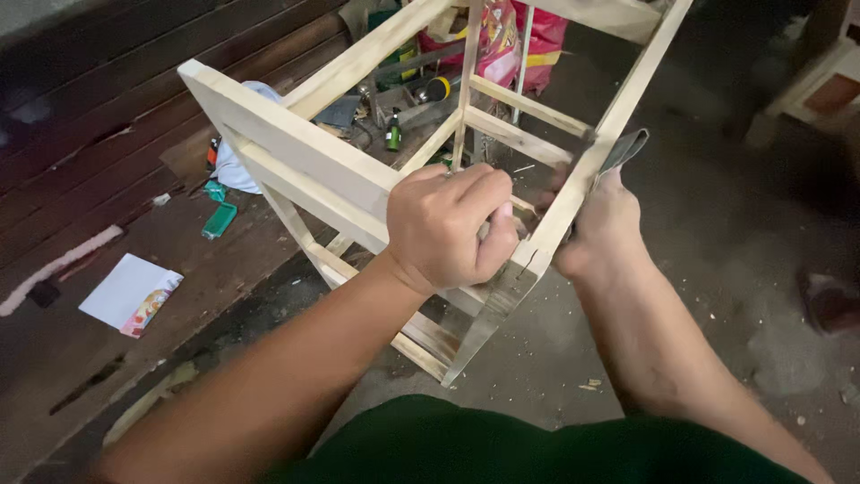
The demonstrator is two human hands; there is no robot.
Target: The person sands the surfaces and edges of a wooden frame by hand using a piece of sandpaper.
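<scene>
Dusty concrete floor [717,296] under the wooden frame [305,152], dark plank platform [107,161] with paper packet [130,293], green box [219,220].

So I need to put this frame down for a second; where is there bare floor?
Bare concrete floor lies right of the wooden frame and right hand. Boards between the paper and left hand are free. Crowded: tools behind the frame.

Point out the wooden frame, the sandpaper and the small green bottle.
wooden frame [296,143]: head view, on the wide pale top rail at the left.
sandpaper [624,149]: head view, on the grey folded sheet above the right hand.
small green bottle [393,133]: head view, on its body, seen through the frame.
</scene>
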